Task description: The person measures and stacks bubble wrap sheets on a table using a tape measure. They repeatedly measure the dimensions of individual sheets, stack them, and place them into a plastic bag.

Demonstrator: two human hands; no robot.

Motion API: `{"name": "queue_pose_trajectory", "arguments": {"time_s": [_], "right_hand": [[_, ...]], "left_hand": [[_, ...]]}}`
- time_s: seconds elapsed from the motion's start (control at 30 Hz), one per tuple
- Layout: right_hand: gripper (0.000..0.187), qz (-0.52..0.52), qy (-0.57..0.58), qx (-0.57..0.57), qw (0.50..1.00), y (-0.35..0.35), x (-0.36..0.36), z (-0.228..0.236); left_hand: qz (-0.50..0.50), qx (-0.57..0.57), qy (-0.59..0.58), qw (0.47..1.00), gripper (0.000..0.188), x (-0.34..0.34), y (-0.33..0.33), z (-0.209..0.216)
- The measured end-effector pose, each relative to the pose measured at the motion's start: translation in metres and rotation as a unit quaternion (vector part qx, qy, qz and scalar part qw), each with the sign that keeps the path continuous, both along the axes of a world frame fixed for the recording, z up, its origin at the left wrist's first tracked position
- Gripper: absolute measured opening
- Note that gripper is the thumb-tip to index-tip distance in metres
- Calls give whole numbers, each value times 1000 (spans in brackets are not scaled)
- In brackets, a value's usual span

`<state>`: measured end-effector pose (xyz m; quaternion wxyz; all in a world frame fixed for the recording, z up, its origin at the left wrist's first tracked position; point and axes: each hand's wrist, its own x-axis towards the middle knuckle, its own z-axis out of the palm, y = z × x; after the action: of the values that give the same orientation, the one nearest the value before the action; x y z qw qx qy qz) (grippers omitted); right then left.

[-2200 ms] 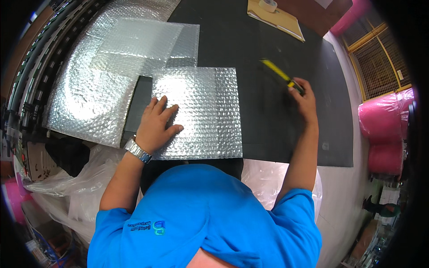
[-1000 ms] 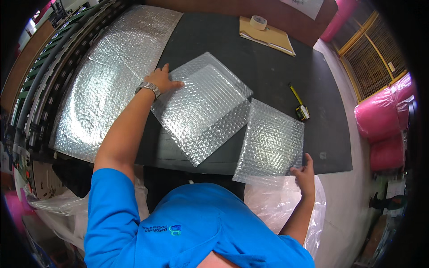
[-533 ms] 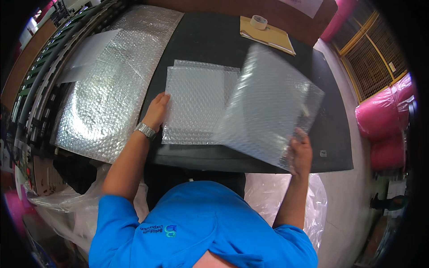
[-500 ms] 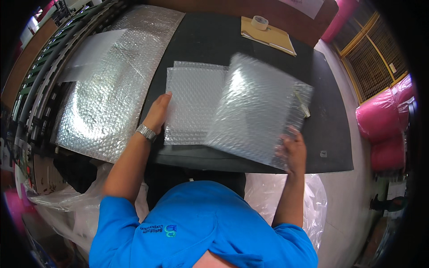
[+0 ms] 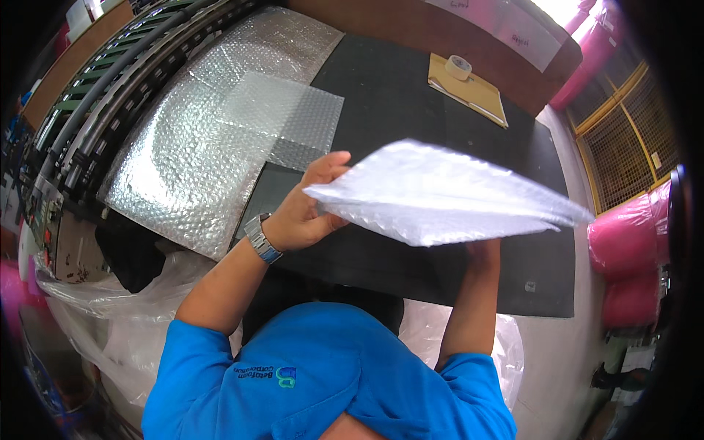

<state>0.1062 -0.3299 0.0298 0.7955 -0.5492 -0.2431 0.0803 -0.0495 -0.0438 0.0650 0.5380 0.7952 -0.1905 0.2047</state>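
Observation:
Both hands hold a bundle of clear bubble wrap pieces (image 5: 440,194) up off the table, tilted and seen nearly edge-on. Fingers and thumb of my left hand (image 5: 308,205) close around its left corner. My right hand (image 5: 484,249) is beneath the near right side, with its fingers hidden by the wrap. Further left, a smaller bubble wrap piece (image 5: 293,114) lies flat, partly on a large bubble wrap sheet (image 5: 183,139) and partly on the dark tabletop (image 5: 381,88).
A roller machine (image 5: 95,125) runs along the left side. At the back right, a roll of tape (image 5: 458,67) rests on a brown folder (image 5: 469,92). Pink wrapped rolls (image 5: 627,235) and a yellow mesh cage (image 5: 623,139) stand beyond the table's right side.
The wrap has been lifted and tilted, and my left hand now grips it too. The pieces that lay flat by my left hand have left that spot. The view has shifted.

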Motion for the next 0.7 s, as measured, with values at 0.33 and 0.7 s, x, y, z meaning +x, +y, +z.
{"name": "queue_pose_trajectory", "arguments": {"time_s": [0.33, 0.7], "right_hand": [[45, -67, 23, -121, 990, 5, -21, -11], [55, -58, 211, 102, 971, -34, -11, -26]], "left_hand": [[71, -114, 87, 987, 95, 10, -6, -30], [240, 459, 309, 798, 41, 5, 16, -26]]}}
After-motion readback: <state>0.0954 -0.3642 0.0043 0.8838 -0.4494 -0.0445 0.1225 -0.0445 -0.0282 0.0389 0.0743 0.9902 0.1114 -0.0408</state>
